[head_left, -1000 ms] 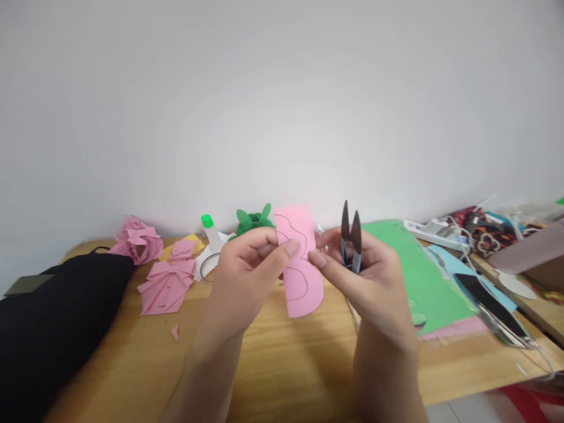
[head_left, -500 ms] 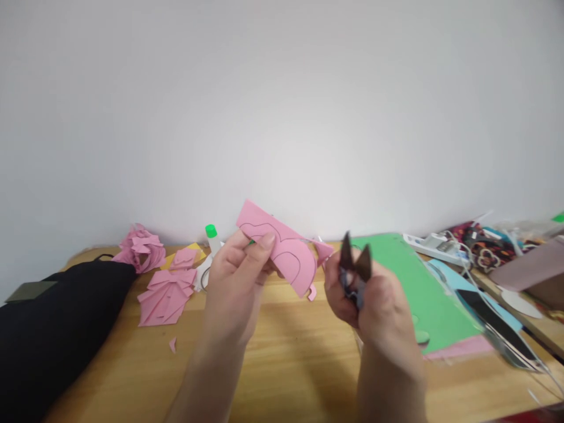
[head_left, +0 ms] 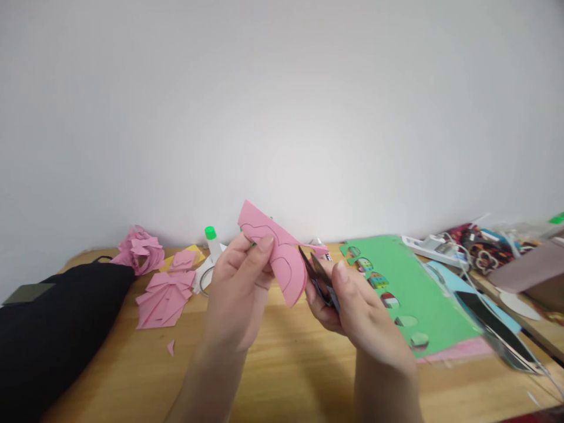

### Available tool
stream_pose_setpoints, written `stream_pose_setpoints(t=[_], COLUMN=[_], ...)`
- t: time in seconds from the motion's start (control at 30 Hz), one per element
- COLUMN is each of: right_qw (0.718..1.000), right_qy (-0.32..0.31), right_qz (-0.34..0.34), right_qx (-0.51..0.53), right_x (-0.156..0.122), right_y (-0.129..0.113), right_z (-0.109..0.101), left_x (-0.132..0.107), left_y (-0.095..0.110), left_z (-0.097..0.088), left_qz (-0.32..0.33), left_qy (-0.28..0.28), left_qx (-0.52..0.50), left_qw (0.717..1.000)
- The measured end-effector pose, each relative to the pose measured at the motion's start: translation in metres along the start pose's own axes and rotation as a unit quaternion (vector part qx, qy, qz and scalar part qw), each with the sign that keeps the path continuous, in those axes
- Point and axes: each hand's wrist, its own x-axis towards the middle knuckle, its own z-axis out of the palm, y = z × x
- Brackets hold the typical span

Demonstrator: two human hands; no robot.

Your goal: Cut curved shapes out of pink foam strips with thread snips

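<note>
Between thumb and fingers, my left hand [head_left: 240, 282] pinches a folded piece of pink paper [head_left: 288, 267] above the table. Curved dark lines are drawn on the paper, and its right side is cut round. My right hand [head_left: 352, 299] grips a pair of scissors [head_left: 318, 273], whose dark blades point up and left at the paper's right edge. The blades are parted a little; whether paper lies between them I cannot tell. A narrow pink strip hangs off the paper's upper right, behind the scissors.
On the wooden table [head_left: 282, 376], folded pink papers [head_left: 163, 296], a pink paper flower [head_left: 138, 249] and a green-capped glue stick [head_left: 212, 241] lie left. A black bag [head_left: 66, 323] fills the left edge. Right are a green sheet with cutouts [head_left: 423, 288], a power strip [head_left: 434, 251] and glasses [head_left: 497, 326].
My right hand has brought the scissors left to the paper's edge and turned the blades toward it. The paper's rounded end has tilted slightly downward in my left hand.
</note>
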Motion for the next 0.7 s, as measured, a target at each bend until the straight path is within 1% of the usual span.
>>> stream_pose_setpoints(t=[0.1, 0.23, 0.3, 0.4, 0.43, 0.57, 0.63, 0.7], right_qw=[0.999, 0.997, 0.996, 0.995, 0.995, 0.994, 0.994, 0.993], right_qy=[-0.016, 0.019, 0.009, -0.025, -0.027, -0.001, -0.002, -0.016], right_qz=[0.002, 0.042, 0.057, 0.05, 0.046, 0.028, 0.021, 0.014], right_qx=[0.048, 0.068, 0.071, 0.078, 0.081, 0.104, 0.112, 0.12], right_x=[0.002, 0.003, 0.003, 0.003, 0.003, 0.003, 0.003, 0.003], right_y=[-0.005, -0.012, -0.015, -0.015, -0.013, -0.005, -0.002, -0.002], right_z=[0.003, 0.005, 0.005, 0.003, 0.003, 0.002, 0.002, 0.0], left_x=[-0.001, -0.003, -0.004, -0.005, -0.006, -0.006, -0.006, -0.006], left_y=[-0.004, -0.009, -0.008, -0.005, -0.004, -0.002, -0.002, -0.002], left_z=[-0.001, -0.004, -0.004, -0.002, -0.001, 0.002, 0.002, 0.003], left_qz=[0.009, 0.019, 0.014, -0.002, -0.007, -0.019, -0.027, -0.029], left_qy=[-0.008, -0.033, -0.039, -0.035, -0.031, -0.009, -0.012, -0.025], left_qx=[0.018, 0.076, 0.104, 0.119, 0.121, 0.142, 0.135, 0.118], left_qw=[1.0, 0.996, 0.994, 0.992, 0.992, 0.99, 0.99, 0.992])
